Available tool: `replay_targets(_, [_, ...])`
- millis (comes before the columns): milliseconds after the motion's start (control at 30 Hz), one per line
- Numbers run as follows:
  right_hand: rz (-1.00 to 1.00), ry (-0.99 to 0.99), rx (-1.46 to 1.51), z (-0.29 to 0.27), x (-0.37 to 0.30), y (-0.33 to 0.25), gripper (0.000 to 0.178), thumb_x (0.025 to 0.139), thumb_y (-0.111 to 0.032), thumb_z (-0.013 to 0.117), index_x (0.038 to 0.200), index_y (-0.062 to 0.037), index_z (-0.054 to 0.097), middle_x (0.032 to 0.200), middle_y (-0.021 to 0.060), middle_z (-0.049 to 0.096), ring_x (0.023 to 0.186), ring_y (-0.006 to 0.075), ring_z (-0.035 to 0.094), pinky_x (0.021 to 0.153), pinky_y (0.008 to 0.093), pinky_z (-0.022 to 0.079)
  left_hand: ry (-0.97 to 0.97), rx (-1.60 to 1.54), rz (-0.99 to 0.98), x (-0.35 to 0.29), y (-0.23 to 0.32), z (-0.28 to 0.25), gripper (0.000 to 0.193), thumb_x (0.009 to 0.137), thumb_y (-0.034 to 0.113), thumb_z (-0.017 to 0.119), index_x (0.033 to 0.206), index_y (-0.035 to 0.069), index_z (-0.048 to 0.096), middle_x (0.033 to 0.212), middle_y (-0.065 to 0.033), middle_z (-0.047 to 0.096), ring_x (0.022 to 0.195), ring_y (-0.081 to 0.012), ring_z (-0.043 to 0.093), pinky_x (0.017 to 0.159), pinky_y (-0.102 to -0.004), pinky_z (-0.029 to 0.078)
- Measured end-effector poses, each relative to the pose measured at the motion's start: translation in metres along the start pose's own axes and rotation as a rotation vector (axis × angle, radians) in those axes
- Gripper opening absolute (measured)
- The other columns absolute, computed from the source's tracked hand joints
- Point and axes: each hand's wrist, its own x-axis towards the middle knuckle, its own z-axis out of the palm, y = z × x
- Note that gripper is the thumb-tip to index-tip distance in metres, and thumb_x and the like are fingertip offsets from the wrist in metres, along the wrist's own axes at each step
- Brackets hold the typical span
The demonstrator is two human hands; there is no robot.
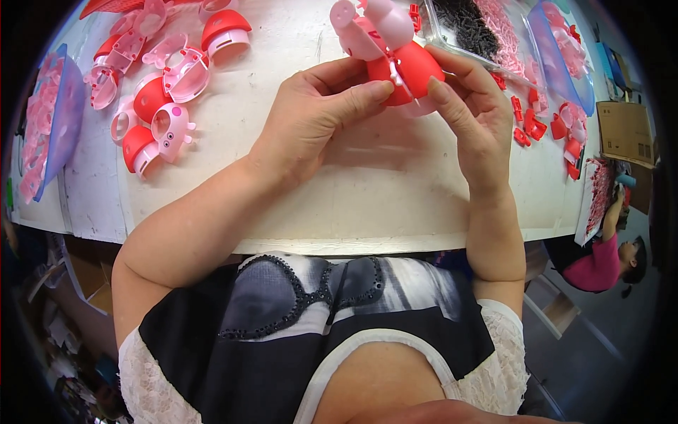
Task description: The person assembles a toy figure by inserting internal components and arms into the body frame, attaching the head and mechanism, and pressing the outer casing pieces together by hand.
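Observation:
Between my two hands, above the table, is a pink-and-red plastic pig toy [418, 65] with a pink head and a red body. A seam gapes between the body's halves, with a small whitish part showing in it. My left hand [318, 106] grips the body's left side, thumb on the red shell by the seam. On the other side my right hand [474, 106] holds the red shell, its thumb against the front. The far fingers of both hands are partly hidden behind the toy.
Loose pig shell halves [169, 131] lie at the table's left. A blue bin [62, 134] of pink parts stands at far left, another bin [565, 53] at right. A clear tray [452, 48] holds black and pink pieces. Small red parts [530, 126] lie nearby. Another person [600, 265] works at far right.

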Motion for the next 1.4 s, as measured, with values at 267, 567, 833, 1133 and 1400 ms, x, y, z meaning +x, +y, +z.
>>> replay_targets(267, [-0.042, 0.006, -0.022, 0.004, -0.001, 0.0, 0.04, 0.075, -0.009, 0.07, 0.109, 0.0029, 0.054, 0.1, 0.0097, 0.059, 0.09, 0.0153, 0.06, 0.078, 0.0252, 0.049, -0.02, 0.02, 0.035, 0.001, -0.004, -0.001, 0.038, 0.083, 0.003, 0.057, 0.119, -0.005, 0.047, 0.115, -0.0112, 0.053, 0.104, -0.0175, 0.053, 0.094, -0.0305, 0.043])
replay_targets(567, [-0.013, -0.008, 0.049, 0.004, -0.002, -0.001, 0.038, 0.072, -0.002, 0.07, 0.106, 0.0035, 0.055, 0.098, 0.0114, 0.06, 0.089, 0.0168, 0.06, 0.074, 0.0263, 0.054, -0.073, 0.028, 0.04, 0.001, -0.006, -0.005, 0.04, 0.084, 0.006, 0.056, 0.122, -0.004, 0.045, 0.117, -0.0105, 0.052, 0.105, -0.0167, 0.052, 0.094, -0.0296, 0.043])
replay_targets(833, [-0.01, 0.009, 0.001, 0.006, -0.003, -0.002, 0.036, 0.074, -0.002, 0.069, 0.107, 0.0054, 0.055, 0.099, 0.0113, 0.059, 0.089, 0.0157, 0.06, 0.074, 0.0249, 0.053, -0.095, 0.09, 0.017, 0.001, -0.004, -0.005, 0.041, 0.085, 0.009, 0.057, 0.122, -0.003, 0.045, 0.115, -0.0095, 0.054, 0.101, -0.0151, 0.054, 0.089, -0.027, 0.046])
replay_targets(1133, [-0.39, 0.06, -0.764, 0.022, -0.006, 0.004, 0.066, 0.062, -0.022, 0.078, 0.114, 0.0068, 0.049, 0.104, 0.0227, 0.055, 0.097, 0.035, 0.055, 0.083, 0.0367, 0.045, 0.048, -0.102, 0.025, 0.007, -0.006, -0.005, 0.037, 0.081, 0.012, 0.063, 0.112, -0.004, 0.05, 0.103, -0.0083, 0.056, 0.087, -0.0148, 0.058, 0.078, -0.0261, 0.049])
replay_targets(1400, [-0.182, 0.027, -0.399, 0.013, 0.003, 0.003, 0.05, 0.067, -0.016, 0.074, 0.108, 0.0053, 0.052, 0.096, 0.0144, 0.06, 0.084, 0.0213, 0.06, 0.077, 0.0283, 0.047, 0.019, 0.026, 0.075, 0.001, -0.003, 0.001, 0.04, 0.08, 0.015, 0.065, 0.112, -0.001, 0.047, 0.102, -0.0074, 0.055, 0.091, -0.0151, 0.057, 0.078, -0.0268, 0.049])
